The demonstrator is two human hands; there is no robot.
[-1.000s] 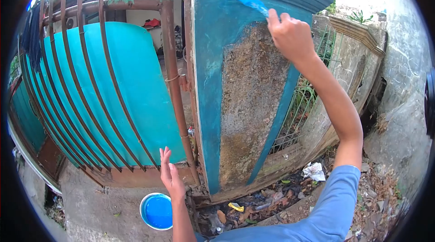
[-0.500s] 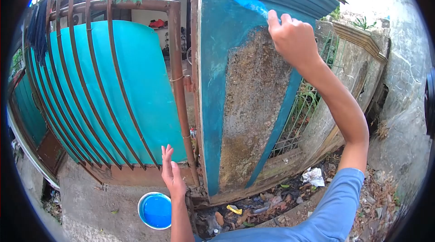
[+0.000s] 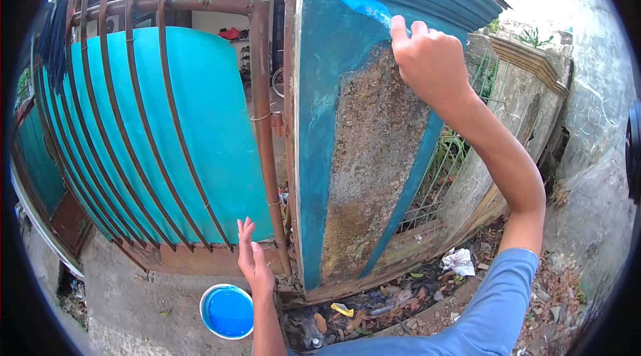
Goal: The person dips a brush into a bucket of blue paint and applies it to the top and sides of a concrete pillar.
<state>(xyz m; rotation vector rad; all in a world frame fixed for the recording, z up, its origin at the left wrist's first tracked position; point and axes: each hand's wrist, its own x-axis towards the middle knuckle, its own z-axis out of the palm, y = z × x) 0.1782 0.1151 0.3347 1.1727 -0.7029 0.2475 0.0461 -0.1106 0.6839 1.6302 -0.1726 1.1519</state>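
My right hand (image 3: 431, 62) is raised high and grips a paintbrush (image 3: 364, 6) whose blue-loaded bristles press on the upper part of a concrete gate pillar (image 3: 374, 149). The pillar has teal painted edges and a bare, rough brown middle. My left hand (image 3: 252, 259) hangs low with fingers spread, holding nothing, just above a round tub of blue paint (image 3: 227, 310) on the ground.
A rusty barred gate (image 3: 160, 122) backed by a teal sheet stands left of the pillar. A low wall with a wire fence (image 3: 507, 109) runs off to the right. Litter and dry leaves (image 3: 400, 296) lie at the pillar's foot.
The brush and right hand have shifted only slightly along the top of the pillar. The left hand has stayed open above the paint tub.
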